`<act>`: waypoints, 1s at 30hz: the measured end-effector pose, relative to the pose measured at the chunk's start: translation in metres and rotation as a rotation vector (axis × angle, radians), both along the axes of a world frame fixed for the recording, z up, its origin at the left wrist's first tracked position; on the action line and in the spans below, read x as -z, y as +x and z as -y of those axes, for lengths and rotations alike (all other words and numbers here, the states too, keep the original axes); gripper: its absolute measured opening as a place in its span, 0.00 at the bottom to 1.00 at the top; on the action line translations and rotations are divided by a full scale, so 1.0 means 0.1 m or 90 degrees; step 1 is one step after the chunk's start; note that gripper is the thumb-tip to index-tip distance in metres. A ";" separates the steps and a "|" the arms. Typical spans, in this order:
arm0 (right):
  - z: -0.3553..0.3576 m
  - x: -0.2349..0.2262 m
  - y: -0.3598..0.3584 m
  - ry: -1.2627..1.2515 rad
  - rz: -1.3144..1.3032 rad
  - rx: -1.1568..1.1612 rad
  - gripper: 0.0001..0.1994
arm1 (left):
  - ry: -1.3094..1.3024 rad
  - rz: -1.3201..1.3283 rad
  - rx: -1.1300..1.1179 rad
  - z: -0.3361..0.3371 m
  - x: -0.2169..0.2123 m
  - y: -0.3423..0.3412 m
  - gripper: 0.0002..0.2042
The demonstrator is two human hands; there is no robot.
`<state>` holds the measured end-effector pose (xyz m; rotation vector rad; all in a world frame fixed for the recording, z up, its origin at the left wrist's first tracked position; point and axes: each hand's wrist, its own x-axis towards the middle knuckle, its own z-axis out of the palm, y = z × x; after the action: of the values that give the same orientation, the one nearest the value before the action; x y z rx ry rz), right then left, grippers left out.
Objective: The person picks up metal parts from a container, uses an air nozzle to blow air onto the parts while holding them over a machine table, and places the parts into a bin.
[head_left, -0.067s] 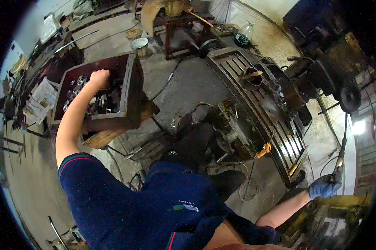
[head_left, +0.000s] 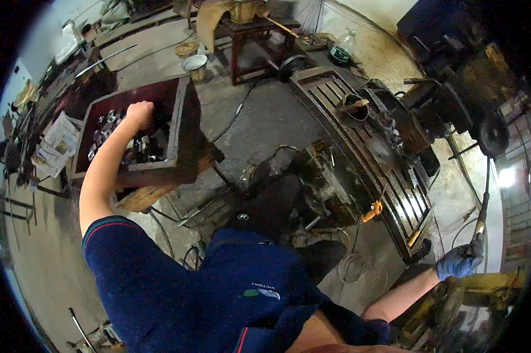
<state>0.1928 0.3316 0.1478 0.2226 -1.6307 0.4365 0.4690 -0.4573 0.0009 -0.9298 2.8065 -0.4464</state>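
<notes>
Perhaps sharp edges on the metal pieces (head_left: 144, 147) inside the box (head_left: 177, 117) could nick the bare left hand (head_left: 140, 113), its grip hidden, while the gloved right hand (head_left: 459, 263) grasps a handle (head_left: 482, 214) well right of the box.

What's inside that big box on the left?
Small dark and silvery pieces lie in the box, with the left hand over some. The hand and forearm hide part of the inside; whatever's under the top pieces can't be seen.
</notes>
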 end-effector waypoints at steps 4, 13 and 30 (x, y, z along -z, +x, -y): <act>-0.28 0.03 -0.14 -0.061 -0.001 -0.278 0.13 | -0.017 0.043 0.027 -0.03 0.16 -0.12 0.06; -0.20 -0.19 -0.15 -0.071 0.005 -0.447 0.17 | 0.032 -0.037 0.020 0.21 0.46 0.17 0.14; -0.02 -0.59 -0.10 -0.108 -0.034 -0.568 0.17 | 0.019 -0.078 0.049 0.40 0.37 0.21 0.19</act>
<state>0.1827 0.3341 0.2069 0.8329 -1.3619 1.2240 0.4896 -0.4974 -0.0362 -0.8734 2.9591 -0.3684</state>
